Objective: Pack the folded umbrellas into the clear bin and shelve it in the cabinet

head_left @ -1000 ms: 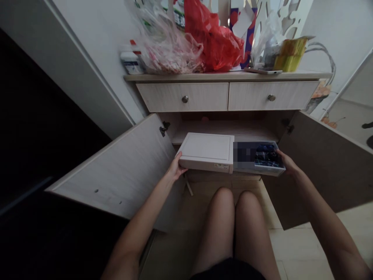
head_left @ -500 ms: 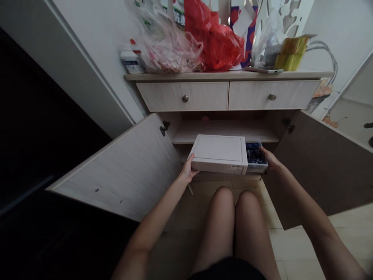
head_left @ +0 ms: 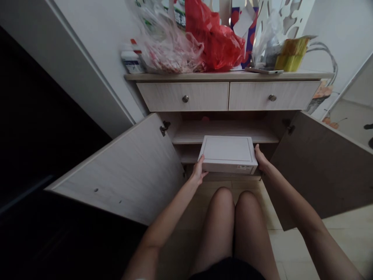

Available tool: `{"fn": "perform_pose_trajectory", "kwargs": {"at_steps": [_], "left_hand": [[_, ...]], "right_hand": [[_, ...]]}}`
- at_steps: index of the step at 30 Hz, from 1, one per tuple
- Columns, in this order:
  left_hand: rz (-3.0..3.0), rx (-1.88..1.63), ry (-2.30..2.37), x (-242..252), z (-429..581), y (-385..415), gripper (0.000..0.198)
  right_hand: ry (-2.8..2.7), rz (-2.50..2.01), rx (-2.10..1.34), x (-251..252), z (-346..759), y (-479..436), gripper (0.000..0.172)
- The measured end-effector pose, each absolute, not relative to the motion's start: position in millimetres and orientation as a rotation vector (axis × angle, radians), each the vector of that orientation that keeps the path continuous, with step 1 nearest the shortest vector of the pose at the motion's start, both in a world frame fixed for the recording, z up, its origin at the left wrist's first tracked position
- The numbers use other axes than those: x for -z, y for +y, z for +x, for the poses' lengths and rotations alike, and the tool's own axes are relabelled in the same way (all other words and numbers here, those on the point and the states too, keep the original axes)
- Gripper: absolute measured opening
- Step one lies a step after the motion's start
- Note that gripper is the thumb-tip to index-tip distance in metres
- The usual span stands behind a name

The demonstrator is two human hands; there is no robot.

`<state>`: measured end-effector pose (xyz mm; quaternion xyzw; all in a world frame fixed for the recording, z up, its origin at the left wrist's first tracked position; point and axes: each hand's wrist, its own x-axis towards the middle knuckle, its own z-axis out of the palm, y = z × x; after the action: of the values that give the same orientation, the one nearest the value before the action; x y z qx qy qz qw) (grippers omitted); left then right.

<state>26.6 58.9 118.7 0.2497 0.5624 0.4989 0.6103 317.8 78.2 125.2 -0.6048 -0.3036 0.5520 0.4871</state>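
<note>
A white storage box (head_left: 227, 149) with a pull-out drawer is held level in front of the cabinet's lower opening. My left hand (head_left: 199, 171) grips its left end, thumb on the top edge and fingers underneath. Against the right end, where the drawer sits, my right hand (head_left: 261, 158) is pressed, its thumb pointing up. The drawer is pushed in, so the dark folded items inside are hidden. A small label shows on the box's front side, near the right corner.
Two cabinet doors stand swung out, the left door (head_left: 122, 167) and the right door (head_left: 317, 167). An inner shelf (head_left: 224, 132) lies behind the box. Above are two closed drawers (head_left: 186, 91). A red plastic bag (head_left: 215, 42), a clear bag (head_left: 171, 50) and a yellow box (head_left: 291, 54) crowd the top.
The drawer with dark folded items has slid into the box. The box and my left hand have shifted right, while my right hand has moved slightly left.
</note>
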Motion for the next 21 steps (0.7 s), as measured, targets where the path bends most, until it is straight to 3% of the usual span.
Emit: {"fn": "perform_pose_trajectory", "kwargs": {"at_steps": [3, 6, 11, 15, 21], "left_hand": [[0.6, -1.153, 1.298, -117, 30, 58, 0.048], [0.681, -1.141, 1.257, -117, 30, 56, 0.052], [1.104, -1.109, 1.238, -124, 29, 66, 0.056], [1.347, -1.21, 1.231, -128, 33, 96, 0.048], [1.416, -1.157, 1.511, -131, 40, 141, 0.042]], "right_hand": [[-0.831, -1.336, -1.435, -130, 316, 74, 0.084], [-0.885, -1.265, -1.445, -136, 316, 71, 0.087], [-0.837, -1.226, -1.384, -151, 322, 89, 0.076], [-0.871, -1.235, -1.305, -166, 328, 122, 0.065], [-0.907, -1.269, -1.246, -173, 333, 167, 0.065]]}}
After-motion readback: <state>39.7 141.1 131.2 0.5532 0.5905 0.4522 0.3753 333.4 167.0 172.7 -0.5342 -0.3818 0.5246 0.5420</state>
